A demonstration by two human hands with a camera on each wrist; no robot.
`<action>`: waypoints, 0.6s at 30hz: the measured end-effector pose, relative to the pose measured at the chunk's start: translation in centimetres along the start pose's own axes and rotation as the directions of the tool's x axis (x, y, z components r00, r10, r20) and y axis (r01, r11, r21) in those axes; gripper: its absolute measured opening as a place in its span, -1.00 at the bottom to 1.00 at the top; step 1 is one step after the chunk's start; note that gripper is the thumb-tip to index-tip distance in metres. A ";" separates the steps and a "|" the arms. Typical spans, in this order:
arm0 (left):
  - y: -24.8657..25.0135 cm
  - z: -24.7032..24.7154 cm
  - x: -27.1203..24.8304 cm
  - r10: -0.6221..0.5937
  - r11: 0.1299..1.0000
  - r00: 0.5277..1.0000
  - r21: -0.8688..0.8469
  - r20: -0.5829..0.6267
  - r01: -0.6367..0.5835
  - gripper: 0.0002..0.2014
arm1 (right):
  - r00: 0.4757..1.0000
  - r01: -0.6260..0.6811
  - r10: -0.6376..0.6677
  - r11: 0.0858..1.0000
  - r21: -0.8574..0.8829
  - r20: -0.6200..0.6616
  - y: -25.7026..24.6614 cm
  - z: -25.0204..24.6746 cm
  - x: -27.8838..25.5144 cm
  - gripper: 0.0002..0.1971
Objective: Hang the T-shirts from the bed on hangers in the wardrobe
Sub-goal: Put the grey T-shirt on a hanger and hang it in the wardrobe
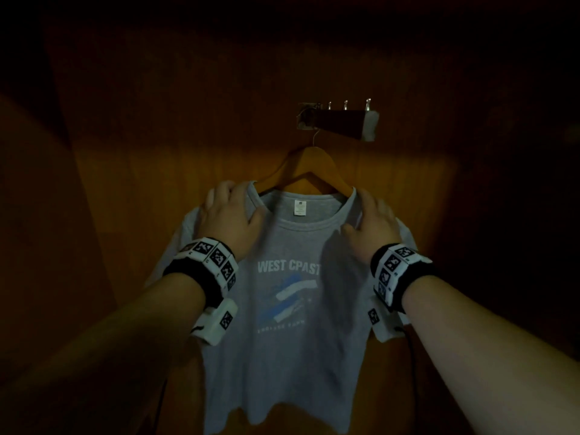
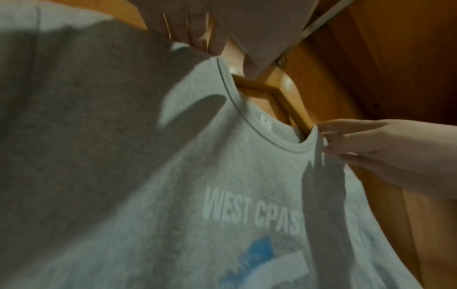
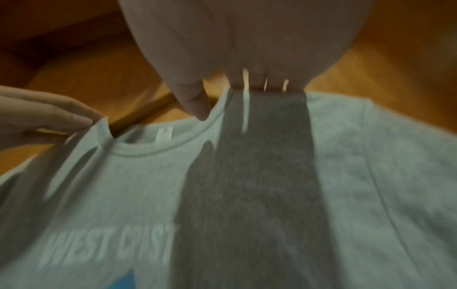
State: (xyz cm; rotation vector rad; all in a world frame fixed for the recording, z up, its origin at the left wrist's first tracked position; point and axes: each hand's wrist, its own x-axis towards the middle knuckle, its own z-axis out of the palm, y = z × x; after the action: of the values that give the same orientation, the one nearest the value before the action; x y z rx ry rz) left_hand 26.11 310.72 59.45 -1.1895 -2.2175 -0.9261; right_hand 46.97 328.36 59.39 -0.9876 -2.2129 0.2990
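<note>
At wooden hanger (image 1: 329,171): left hand (image 1: 232,211), right hand (image 1: 373,221) grip grey t-shirt (image 1: 282,356).

Black straps (image 1: 191,277) behind left grip (image 1: 230,215) and right grip (image 1: 372,221), white blocks (image 1: 213,255) with square black markers, thin black cable (image 1: 410,353)

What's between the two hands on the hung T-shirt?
Head view: between the left hand and right hand lies the neckline of the grey T-shirt with its white neck label; the wooden hanger rises just above.

grey t-shirt (image 1: 282,356), white lettering, blue-white print
</note>
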 end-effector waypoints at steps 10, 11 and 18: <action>0.5 2.3 -1.2 -0.055 0.998 0.991 -0.003 -0.122 0.055 -0.36 | 0.965 0.106 -0.116 0.993 -0.056 -0.235 1.0 3.5 -0.5 -0.02; 0.6 2.3 -1.2 -0.059 0.998 0.990 -0.006 -0.129 0.058 -0.37 | 0.964 0.112 -0.119 0.993 -0.040 -0.240 1.0 3.6 -0.4 -0.03; 1.4 1.1 -1.3 -0.104 0.991 0.989 0.069 -0.109 0.112 -0.45 | 0.967 0.169 -0.171 0.985 -0.027 -0.190 1.5 3.8 0.2 -0.06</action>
State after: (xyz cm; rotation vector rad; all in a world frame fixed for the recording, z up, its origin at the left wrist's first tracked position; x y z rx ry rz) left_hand 27.90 311.36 58.36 -0.9723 -2.2297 -0.9179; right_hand 45.23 329.77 55.97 -0.7905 -2.1069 0.1091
